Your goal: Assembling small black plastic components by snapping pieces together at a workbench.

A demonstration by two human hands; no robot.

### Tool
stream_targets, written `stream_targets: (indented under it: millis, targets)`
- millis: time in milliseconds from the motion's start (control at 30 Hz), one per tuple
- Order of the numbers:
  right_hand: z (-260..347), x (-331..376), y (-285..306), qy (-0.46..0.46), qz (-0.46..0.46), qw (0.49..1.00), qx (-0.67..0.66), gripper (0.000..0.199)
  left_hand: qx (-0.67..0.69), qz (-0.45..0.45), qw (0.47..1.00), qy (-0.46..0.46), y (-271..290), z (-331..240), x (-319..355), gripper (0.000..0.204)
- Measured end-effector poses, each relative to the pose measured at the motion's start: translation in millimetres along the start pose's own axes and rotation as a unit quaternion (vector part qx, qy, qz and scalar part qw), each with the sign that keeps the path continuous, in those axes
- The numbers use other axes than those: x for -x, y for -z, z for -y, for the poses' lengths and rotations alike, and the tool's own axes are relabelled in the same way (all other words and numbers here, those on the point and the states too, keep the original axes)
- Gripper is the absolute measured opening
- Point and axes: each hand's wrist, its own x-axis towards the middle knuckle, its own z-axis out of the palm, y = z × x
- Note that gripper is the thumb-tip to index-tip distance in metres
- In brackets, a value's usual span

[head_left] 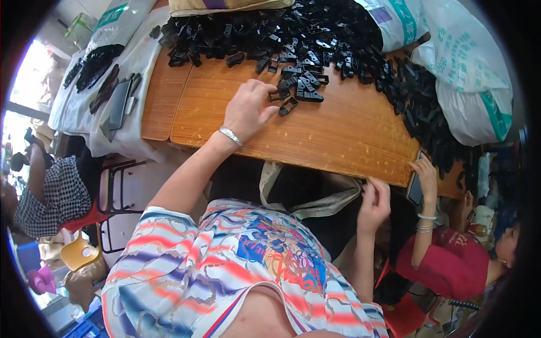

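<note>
My left hand point(247, 110) is over the wooden table point(315, 135), palm down, with the thumb spread from the fingers. Its fingertips reach a small black plastic piece point(278, 95); another black frame-like piece point(288, 106) lies just beyond the thumb. Several similar pieces sit in a small cluster point(307, 90) right of the fingers. Down at the table's front edge, my right hand point(374, 207) has its fingers curled beside the rim of a pale cloth bag point(321, 210). Whatever those fingers may hold is hidden. The bag gapes between the table edge and my lap.
A large heap of black pieces point(315, 34) covers the table's far side, and longer black parts point(420, 107) lie at the right. White plastic sacks point(470, 90) stand beyond. A co-worker's hand point(424, 169) touches the right corner near a phone point(415, 188). Another person sits at left.
</note>
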Motion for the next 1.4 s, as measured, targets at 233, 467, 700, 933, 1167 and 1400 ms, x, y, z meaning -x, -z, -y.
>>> stream_targets:
  millis: [233,467,700,933,1167,1400]
  targets:
    - [52,-110,-118,0.247,0.121,0.958,0.076,0.03,0.025,-0.026,0.999,-0.029,-23,-8,-3,0.028]
    - [40,-142,-154,0.248,0.129,0.948,0.153,0.021,-0.02,-0.006,1.0,0.001,-31,-28,2,0.026]
    - [38,-139,-117,0.16,0.194,0.941,0.225,0.011,0.007,-0.003,1.0,-0.005,-40,-30,11,0.03]
    - [45,-176,-120,0.094,0.2,0.954,0.201,0.017,0.131,0.054,0.99,-0.023,-40,-58,22,0.039]
    - [17,-232,-149,0.135,0.083,0.942,0.296,0.021,0.075,0.103,0.984,-0.123,-39,-46,5,0.035]
    - [3,-242,-185,0.093,0.027,0.945,0.311,0.024,0.088,0.102,0.977,-0.165,-44,-46,-1,0.032]
